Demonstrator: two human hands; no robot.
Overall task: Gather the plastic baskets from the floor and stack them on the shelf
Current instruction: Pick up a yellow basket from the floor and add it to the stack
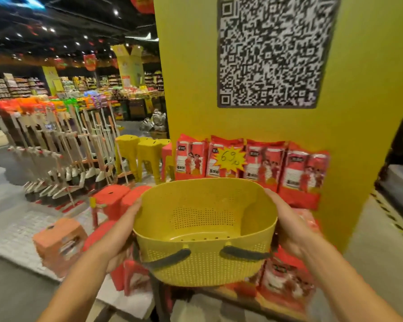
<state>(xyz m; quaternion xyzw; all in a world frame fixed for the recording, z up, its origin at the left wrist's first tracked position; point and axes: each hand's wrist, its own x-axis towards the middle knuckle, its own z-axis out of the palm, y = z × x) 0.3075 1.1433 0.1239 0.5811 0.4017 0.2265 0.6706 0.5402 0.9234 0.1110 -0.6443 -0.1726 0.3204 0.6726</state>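
Observation:
A yellow perforated plastic basket (204, 231) with dark handles is held up in front of me at chest height, its opening facing up and toward me. My left hand (123, 228) grips its left side, fingers curled round the rim. On the opposite end, my right hand (286, 224) grips the basket's right side. The basket is empty inside. It hovers above a low display of red packages. No shelf for baskets can be made out.
A yellow pillar (254, 126) with a large QR code stands straight ahead, red packs (249, 161) lined at its foot. Red and yellow plastic stools (137, 156) and a rack of brooms (56, 145) are to the left. An orange box (58, 242) sits low left.

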